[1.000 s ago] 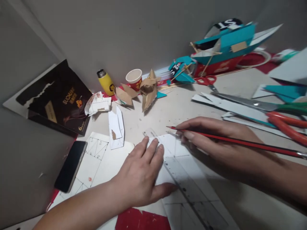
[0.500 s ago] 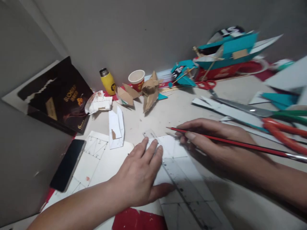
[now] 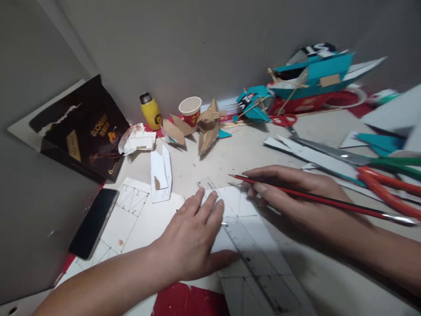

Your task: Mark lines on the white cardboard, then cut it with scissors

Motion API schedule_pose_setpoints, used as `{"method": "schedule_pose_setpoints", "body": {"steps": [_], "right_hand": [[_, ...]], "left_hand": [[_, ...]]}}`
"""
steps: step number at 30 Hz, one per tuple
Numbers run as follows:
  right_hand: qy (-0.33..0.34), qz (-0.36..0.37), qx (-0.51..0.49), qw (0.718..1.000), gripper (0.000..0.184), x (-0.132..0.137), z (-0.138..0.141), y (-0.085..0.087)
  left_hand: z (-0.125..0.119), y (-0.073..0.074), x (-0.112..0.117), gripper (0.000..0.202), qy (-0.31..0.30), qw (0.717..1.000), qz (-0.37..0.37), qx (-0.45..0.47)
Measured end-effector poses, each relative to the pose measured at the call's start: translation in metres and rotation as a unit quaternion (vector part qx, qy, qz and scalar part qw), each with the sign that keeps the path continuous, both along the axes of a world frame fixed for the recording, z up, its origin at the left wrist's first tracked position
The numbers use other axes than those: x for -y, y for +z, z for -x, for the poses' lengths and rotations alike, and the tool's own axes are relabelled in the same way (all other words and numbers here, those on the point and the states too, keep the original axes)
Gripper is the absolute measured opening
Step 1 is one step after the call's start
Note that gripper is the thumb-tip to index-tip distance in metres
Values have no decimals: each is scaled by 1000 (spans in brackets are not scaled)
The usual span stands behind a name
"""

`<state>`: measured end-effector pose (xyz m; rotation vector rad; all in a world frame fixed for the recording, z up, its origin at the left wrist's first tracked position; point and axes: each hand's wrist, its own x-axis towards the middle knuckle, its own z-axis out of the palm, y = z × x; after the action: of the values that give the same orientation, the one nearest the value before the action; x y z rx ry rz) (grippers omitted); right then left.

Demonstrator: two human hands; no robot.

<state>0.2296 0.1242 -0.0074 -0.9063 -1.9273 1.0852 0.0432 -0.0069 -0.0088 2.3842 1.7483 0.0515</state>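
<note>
My left hand [image 3: 192, 239] lies flat with its fingers stretched out, pressing a clear ruler [image 3: 253, 265] down. The ruler runs slantwise over a white card strip [image 3: 268, 237] marked with pencil lines. Closed around a red and black pencil [image 3: 332, 200], my right hand [image 3: 289, 191] hovers at the far right corner of the strip. The pencil tip points left, near the far end of the ruler; whether it touches anything I cannot tell. To the left rests another white sheet [image 3: 130, 226] with drawn lines and triangles.
A phone [image 3: 94, 224] and a dark box [image 3: 82, 131] are at left. Along the wall stand a yellow bottle [image 3: 150, 114], a paper cup [image 3: 190, 109], folded cardboard pieces [image 3: 208, 134] and a teal paper boat [image 3: 329, 72]. Large scissors [image 3: 375, 175] lie at right.
The view has shifted slightly. Both hands, the ruler and the pencil stay in nearly the same places.
</note>
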Motion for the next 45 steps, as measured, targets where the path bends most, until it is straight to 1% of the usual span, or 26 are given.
{"method": "schedule_pose_setpoints", "body": {"steps": [1,3,6,10,15,23,30,34,41,45], "right_hand": [[-4,11,3,1000,17,1,1,1],[13,45,1,999,18,2,2,2],[22,76,-22,997,16,1,3,4],[18,96,-29,995,15,-1,2,7],[18,122,-69,990,17,-2,1,6],[16,98,-55,994,21,-7,1,7],[21,76,-48,996,22,-11,1,3],[31,60,-61,996,22,-12,1,2],[58,79,-47,994,19,-11,0,4],[68,104,-26,992,17,-10,0,7]], "left_hand": [[0,0,0,84,0,1000,-8,-7],[2,-1,0,82,-6,999,-24,-22],[5,-4,-1,80,-22,998,-55,-34],[6,-7,-3,79,-48,992,-100,-62],[7,-6,-4,79,-71,984,-135,-92],[10,-6,-6,78,-89,979,-151,-102],[11,-7,-8,80,-89,981,-137,-102],[11,-8,-8,79,-91,981,-138,-101],[12,-5,-7,79,-96,981,-137,-97],[12,-5,-8,77,-101,980,-142,-99]]}}
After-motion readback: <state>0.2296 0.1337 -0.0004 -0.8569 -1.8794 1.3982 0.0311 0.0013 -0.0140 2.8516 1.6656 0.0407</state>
